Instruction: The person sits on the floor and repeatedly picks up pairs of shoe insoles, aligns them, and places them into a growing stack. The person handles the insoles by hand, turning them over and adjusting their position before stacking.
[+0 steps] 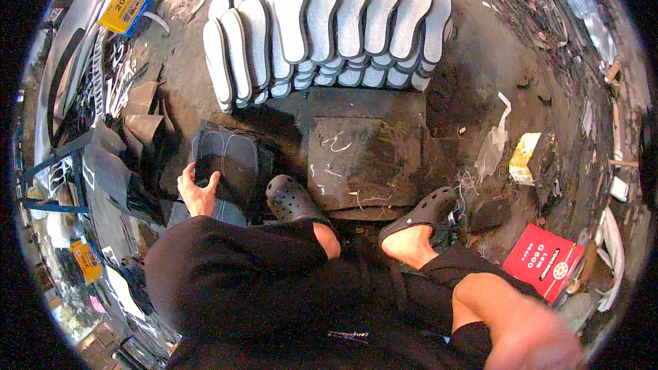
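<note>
My left hand [197,195] reaches down at the left with its fingers apart and nothing in them. Below it lies a dark sheet [236,154] marked with pale sole-shaped outlines; whether my fingers touch it I cannot tell. My right arm [504,301] bends at the elbow toward the lower right edge, where it blurs, and its hand is out of view. Ahead of me stand stacked shoe insoles [353,14], white on top with dark edges. Between them and my feet is a flat, worn dark board [367,164] with thread-like scraps on it.
My feet wear dark clogs [291,199] beside the board. To the right lie a red box [543,260], a yellow paper piece [524,157] and clear plastic [492,147]. Brown sheet offcuts [142,99] and a yellow-blue box [125,7] are at the left, among strips and scraps.
</note>
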A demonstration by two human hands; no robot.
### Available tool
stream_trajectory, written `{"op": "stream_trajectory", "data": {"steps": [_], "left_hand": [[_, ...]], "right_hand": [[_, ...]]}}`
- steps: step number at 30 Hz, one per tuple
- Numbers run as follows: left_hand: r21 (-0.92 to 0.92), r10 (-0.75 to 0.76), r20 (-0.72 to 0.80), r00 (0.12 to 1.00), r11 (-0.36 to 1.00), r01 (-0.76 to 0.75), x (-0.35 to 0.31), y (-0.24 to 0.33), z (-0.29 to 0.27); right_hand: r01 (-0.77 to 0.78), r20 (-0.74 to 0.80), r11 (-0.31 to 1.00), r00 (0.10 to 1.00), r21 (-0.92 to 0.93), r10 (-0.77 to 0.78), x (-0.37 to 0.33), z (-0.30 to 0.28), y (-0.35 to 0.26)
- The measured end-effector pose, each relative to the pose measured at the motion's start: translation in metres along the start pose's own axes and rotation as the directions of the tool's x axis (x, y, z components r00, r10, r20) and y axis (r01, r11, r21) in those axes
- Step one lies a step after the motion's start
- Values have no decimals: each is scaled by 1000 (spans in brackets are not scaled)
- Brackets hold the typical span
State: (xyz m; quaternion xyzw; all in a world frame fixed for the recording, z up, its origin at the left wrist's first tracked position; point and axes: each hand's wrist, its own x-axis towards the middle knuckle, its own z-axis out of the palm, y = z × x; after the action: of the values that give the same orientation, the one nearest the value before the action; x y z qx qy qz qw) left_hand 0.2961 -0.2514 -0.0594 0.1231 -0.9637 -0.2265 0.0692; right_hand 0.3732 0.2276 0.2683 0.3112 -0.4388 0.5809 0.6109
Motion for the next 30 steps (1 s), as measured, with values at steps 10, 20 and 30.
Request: {"op": "stream_trajectory", "data": {"steps": [10,20,30], "left_hand": [[-4,191,94,977,982,-191,14,15,-7],[36,560,355,749,792,-610,-2,40,-24],[186,351,25,936,918,-349,-7,43,-6]], "right_hand": [[-493,-501,-218,567,-842,653,-202,-316,90],[-385,-592,-456,606,-802,531,-309,-346,54],[-198,-343,-302,747,-932,569,-293,-287,65]]}}
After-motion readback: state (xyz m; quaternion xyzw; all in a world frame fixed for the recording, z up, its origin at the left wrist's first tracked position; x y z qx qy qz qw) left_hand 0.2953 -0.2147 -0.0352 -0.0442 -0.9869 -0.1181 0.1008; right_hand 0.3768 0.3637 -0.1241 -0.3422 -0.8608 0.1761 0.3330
